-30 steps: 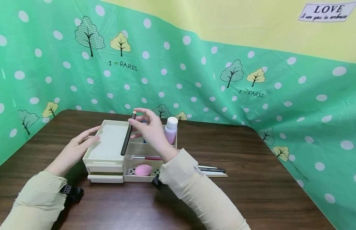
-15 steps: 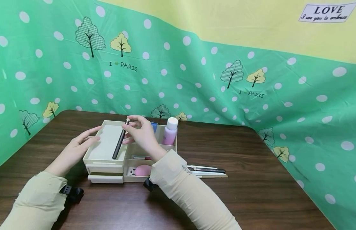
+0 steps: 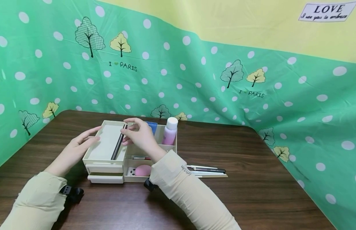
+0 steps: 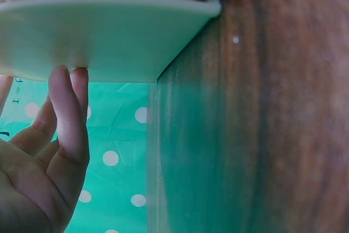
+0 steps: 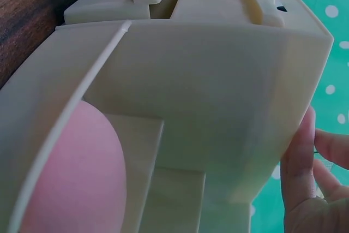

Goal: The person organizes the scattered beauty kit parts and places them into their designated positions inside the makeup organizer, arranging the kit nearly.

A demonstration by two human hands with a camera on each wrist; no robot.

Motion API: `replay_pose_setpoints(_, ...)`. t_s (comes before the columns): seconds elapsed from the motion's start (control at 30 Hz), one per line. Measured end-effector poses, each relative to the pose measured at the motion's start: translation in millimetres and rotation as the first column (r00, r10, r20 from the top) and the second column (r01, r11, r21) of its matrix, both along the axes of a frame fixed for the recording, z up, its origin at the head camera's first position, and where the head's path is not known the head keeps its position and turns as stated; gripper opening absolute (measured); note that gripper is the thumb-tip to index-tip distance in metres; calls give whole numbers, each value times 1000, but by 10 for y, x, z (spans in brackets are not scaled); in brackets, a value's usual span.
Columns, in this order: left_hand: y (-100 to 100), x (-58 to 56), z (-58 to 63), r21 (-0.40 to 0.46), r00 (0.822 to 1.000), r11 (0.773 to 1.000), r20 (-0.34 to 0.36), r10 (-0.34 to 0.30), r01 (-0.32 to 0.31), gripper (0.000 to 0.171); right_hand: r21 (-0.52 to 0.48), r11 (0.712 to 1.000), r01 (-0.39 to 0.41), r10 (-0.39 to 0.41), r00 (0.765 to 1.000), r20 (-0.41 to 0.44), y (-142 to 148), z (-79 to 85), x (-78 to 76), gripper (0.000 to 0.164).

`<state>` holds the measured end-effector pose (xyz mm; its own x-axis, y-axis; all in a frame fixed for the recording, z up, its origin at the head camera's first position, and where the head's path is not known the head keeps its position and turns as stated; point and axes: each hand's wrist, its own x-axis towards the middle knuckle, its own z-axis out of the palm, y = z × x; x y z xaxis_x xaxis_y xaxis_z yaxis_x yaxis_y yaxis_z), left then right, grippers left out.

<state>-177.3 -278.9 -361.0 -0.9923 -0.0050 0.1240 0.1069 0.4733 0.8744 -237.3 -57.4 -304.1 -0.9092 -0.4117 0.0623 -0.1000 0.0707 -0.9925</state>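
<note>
My right hand (image 3: 140,135) pinches a slim, dark-handled makeup brush (image 3: 117,147) between thumb and fingers. The brush slants over the shallow top tray of a cream desktop organizer (image 3: 90,161), its lower end close to the tray's front rim. Against the organizer's left side rest the fingertips of my left hand (image 3: 75,150), fingers extended; the left wrist view shows two fingertips touching the wall (image 4: 109,36). From the right wrist, fingers (image 5: 299,173) appear beside the organizer's upper edge, with the brush hidden there.
The organizer's right compartments hold a pink makeup sponge (image 3: 143,170), a thin red-handled stick (image 3: 141,158), a white-capped bottle (image 3: 170,131) of pink-lilac liquid and a blue item (image 3: 153,127). Several slim sticks (image 3: 212,171) lie on the wooden table (image 3: 252,198) at right. Two drawers (image 3: 105,178) face front.
My right hand has moved left and lower with the brush, from the divider to over the top tray. The blue item now shows more. My left hand stays put.
</note>
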Motion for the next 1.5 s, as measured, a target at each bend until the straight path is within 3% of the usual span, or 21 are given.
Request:
replay_pose_setpoints(0.23, 0, -8, -6, -5, 1000, 1000, -1, 3, -3, 58, 52, 999, 2, 0, 999, -35, 8, 16, 26, 38)
replay_pose_setpoints(0.77, -3, -19, -22, 7, 1000, 1000, -9, 13, -13, 58, 47, 999, 1, 0, 1000, -26, 26, 9, 31, 37)
replay_pose_setpoints(1.5, -15, 16, -6, -17, 1000, 1000, -29, 10, -11, 58, -54, 990, -128, 123, 989, -83, 424, 87, 246, 36)
